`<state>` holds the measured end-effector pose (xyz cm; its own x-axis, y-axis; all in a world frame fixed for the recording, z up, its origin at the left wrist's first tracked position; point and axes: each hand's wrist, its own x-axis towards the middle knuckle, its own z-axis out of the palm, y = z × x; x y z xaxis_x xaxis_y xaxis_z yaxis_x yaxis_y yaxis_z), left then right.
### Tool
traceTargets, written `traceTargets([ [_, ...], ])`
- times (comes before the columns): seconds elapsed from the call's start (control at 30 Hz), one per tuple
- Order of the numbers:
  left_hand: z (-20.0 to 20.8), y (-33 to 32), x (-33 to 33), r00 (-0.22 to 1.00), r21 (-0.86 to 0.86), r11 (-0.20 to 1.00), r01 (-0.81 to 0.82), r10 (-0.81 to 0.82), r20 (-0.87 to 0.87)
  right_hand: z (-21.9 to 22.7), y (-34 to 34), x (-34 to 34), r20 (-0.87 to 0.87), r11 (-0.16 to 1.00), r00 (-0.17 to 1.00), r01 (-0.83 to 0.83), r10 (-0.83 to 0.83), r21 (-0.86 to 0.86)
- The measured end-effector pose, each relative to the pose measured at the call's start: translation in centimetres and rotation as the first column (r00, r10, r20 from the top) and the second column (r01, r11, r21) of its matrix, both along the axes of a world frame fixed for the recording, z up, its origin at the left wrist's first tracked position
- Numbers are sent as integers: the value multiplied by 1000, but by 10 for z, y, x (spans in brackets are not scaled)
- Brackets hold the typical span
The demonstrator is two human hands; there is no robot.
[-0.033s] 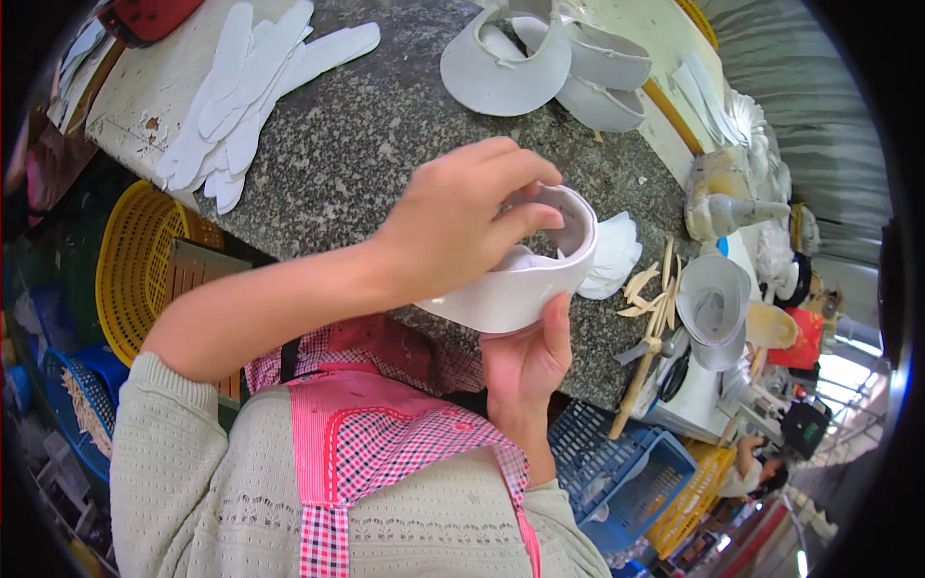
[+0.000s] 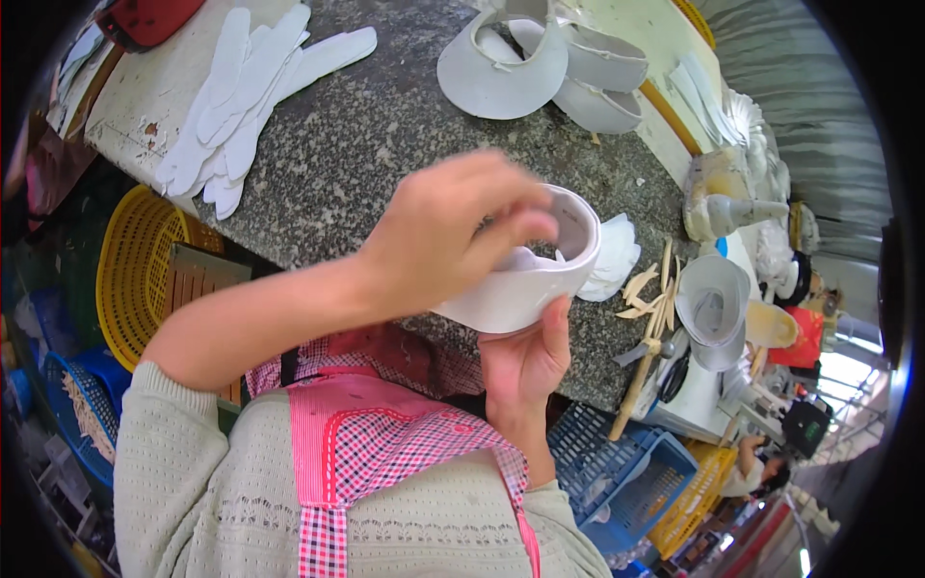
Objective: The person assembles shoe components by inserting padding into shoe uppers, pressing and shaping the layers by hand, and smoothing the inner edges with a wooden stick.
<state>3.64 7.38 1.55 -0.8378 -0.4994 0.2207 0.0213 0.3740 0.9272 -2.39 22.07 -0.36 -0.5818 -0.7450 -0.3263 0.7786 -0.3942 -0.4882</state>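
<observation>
Left hand (image 2: 461, 229) has moved a bit left, fingers bent at the mouth of the white shoe (image 2: 530, 296) — too blurry to tell its grip. Right hand (image 2: 525, 362) hugs the shoe tight from below — near the speckled table (image 2: 356, 144).

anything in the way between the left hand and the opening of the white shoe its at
Nothing visible stands in between: the left hand, blurred, is right at the opening of the white shoe. The right hand supports the shoe from below, clear of the opening. Whether the left fingertips touch the inside is too blurred to tell.
</observation>
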Motion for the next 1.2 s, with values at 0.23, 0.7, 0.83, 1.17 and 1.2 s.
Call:
traceTargets([
  [0.23, -3, 18, 23, 970, -152, 978, -143, 108, -217, -24, 6, 0, 17, 985, 998, 63, -61, -161],
  [0.7, 44, -46, 19, 809, -451, 672, 587, -491, 322, 55, -13, -87, -860, 741, -136, -454, 491, 495],
  [0.83, 33, -24, 20, 906, -632, 654, 416, -361, 222, 53, -17, -75, -839, 845, -362, -203, 406, 496],
  [1.17, -53, -42, 25, 979, -958, 225, 179, -138, 151, -35, -13, -73, -595, 955, -759, 119, 264, 273],
  [1.2, -57, -37, 31, 980, -954, 241, 181, -123, 155, -40, -6, -68, -548, 945, -784, 151, 293, 289],
])
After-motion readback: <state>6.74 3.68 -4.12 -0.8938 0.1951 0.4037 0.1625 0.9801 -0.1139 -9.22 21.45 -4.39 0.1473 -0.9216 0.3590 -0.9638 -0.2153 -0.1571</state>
